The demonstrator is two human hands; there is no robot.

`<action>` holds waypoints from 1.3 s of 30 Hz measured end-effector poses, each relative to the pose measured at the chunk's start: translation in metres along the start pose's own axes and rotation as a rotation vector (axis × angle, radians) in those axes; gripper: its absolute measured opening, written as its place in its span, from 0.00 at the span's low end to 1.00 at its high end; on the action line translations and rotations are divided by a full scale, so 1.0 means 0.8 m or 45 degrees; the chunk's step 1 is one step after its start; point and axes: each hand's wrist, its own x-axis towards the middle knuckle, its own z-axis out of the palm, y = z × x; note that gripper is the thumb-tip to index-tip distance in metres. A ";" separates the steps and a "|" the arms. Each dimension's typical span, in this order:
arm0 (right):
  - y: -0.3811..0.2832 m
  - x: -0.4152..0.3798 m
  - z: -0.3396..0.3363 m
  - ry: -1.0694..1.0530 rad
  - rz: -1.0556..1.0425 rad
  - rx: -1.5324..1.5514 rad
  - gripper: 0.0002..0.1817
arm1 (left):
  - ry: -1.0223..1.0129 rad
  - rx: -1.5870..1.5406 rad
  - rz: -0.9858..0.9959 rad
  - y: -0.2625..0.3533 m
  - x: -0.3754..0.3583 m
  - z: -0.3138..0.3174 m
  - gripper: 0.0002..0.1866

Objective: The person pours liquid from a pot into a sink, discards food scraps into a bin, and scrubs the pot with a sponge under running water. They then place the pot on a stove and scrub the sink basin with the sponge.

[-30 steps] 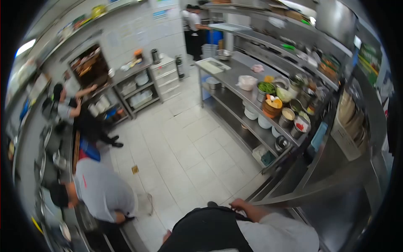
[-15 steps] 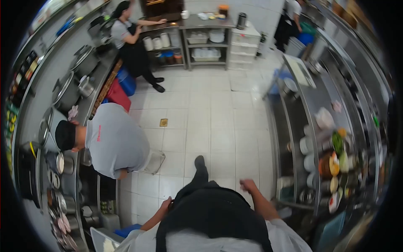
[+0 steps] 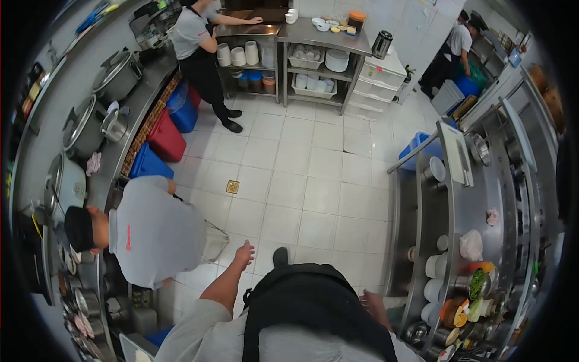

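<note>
My left hand (image 3: pixel 244 256) is held out over the white floor tiles, between my black apron (image 3: pixel 313 301) and a bent-over co-worker (image 3: pixel 157 229). Its fingers are apart and nothing is in it. On the other side of the apron, my right hand (image 3: pixel 374 303) hangs low beside my body, near the steel shelving (image 3: pixel 422 241). That hand looks empty, with its fingers loosely spread. One dark shoe (image 3: pixel 280 256) shows on the floor in front of the apron.
Red (image 3: pixel 167 136) and blue (image 3: pixel 151 161) bins line the left counter, below large pots (image 3: pixel 114 78). A second co-worker (image 3: pixel 202 54) stands at the back counter; people work at the far right. White drawers (image 3: pixel 377 84) stand at the back. Food containers (image 3: pixel 458 311) crowd the right shelving.
My left hand has swung forward and its fingers now show, while my right hand has dropped back. The view has shifted. The bent-over co-worker's near arm now reaches toward the blue bin.
</note>
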 end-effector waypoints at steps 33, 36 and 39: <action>-0.609 0.381 -0.059 -0.250 -0.513 -0.829 0.14 | -0.064 0.252 0.092 0.340 0.109 0.223 0.29; -0.569 0.389 -0.124 -0.271 -0.380 -0.519 0.11 | -0.068 0.255 0.046 0.420 0.178 0.235 0.30; -0.544 0.396 -0.178 -0.354 -0.275 0.276 0.10 | -0.012 0.096 -0.031 0.551 0.244 0.263 0.32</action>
